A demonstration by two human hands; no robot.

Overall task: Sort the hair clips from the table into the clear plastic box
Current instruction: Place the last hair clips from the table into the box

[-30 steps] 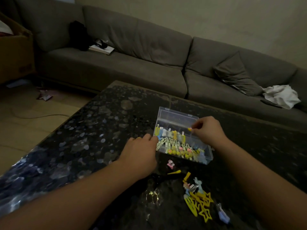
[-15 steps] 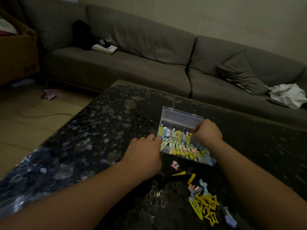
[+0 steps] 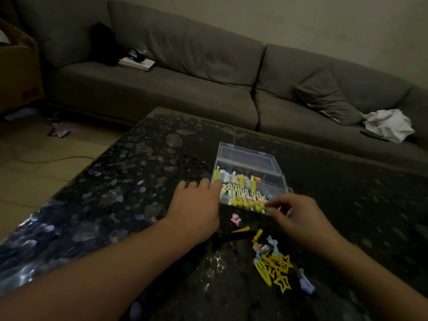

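L hand (image 3: 196, 205) fingers flat against clear box (image 3: 273, 165), R hand (image 3: 294, 212) grip unclear; dark speckled table (image 3: 139, 181), grey sofa (image 3: 185, 66) behind

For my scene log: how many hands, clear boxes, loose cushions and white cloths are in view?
Hands: 2 (left, right)
Box: 1
Cushion: 1
Cloth: 1
Total: 5

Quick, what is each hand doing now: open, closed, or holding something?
Left hand: open, fingers resting against the clear box.
Right hand: fingers curled at the box's near edge; a held clip cannot be told.
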